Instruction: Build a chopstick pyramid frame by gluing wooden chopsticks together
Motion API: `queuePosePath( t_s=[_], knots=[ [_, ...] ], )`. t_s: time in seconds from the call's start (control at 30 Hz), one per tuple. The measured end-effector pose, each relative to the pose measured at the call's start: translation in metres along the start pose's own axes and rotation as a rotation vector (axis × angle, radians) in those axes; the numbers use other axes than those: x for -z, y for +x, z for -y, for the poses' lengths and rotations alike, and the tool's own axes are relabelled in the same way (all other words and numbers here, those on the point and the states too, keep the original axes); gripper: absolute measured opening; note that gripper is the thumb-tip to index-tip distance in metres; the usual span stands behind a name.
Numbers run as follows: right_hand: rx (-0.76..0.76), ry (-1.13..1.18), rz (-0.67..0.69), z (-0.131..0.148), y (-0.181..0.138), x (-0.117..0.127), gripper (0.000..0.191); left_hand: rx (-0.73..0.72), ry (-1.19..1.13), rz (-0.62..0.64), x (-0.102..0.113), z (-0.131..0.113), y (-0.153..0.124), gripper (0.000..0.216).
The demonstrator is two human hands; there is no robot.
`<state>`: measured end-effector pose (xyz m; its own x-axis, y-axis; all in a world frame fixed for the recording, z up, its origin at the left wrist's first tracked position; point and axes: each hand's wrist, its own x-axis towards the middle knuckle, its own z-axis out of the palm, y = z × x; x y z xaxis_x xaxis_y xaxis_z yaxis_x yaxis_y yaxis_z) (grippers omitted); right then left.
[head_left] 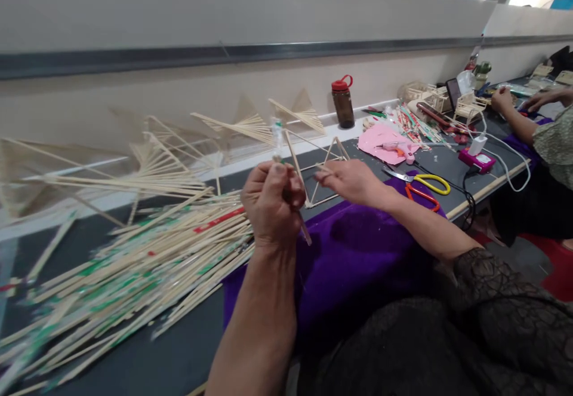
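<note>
My left hand (pixel 272 202) is closed around a thin chopstick in a clear wrapper (pixel 277 136) with green print. The wrapped end points up, and the other end pokes out below the fist. My right hand (pixel 353 182) is pinched on the end of a thin pale wooden stick (pixel 326 169), most of it hidden by the fingers. Right behind the hands stands an open frame of joined sticks (pixel 293 154). To the left lies a large loose pile of chopsticks (pixel 179 252), many in green-printed wrappers. Under my forearms spreads a purple cloth (pixel 353 264).
Fan-shaped stick structures (pixel 152 175) line the wall. A brown bottle with a red lid (pixel 343 103) stands behind. Scissors (pixel 416 181), a pink glue gun (pixel 403 148) on pink paper and a purple power box (pixel 477 160) with cables lie right. Another person's hands (pixel 505 103) work beyond.
</note>
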<state>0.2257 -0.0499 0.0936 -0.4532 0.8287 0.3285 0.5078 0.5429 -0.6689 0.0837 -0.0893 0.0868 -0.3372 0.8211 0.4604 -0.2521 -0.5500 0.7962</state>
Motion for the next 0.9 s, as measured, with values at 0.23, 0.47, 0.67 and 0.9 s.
queuePosePath(
  t_s=[0.23, 0.47, 0.67, 0.9],
  knots=[
    [0.164, -0.603, 0.415, 0.002, -0.017, -0.044, 0.040, 0.025, -0.060, -0.048, 0.002, -0.004, 0.004, 0.039],
    [0.333, -0.596, 0.422, 0.005, -0.038, -0.027, 0.042, 0.148, 0.050, 0.085, -0.006, 0.006, -0.006, 0.036],
    [0.159, -0.584, 0.217, -0.032, -0.095, 0.035, 0.031, 0.208, 0.152, 0.154, -0.008, 0.021, -0.009, 0.027],
    [-0.437, -0.958, 0.237, -0.098, -0.134, 0.099, 0.047, 0.265, 0.218, 0.262, -0.011, 0.029, -0.015, 0.023]
  ],
)
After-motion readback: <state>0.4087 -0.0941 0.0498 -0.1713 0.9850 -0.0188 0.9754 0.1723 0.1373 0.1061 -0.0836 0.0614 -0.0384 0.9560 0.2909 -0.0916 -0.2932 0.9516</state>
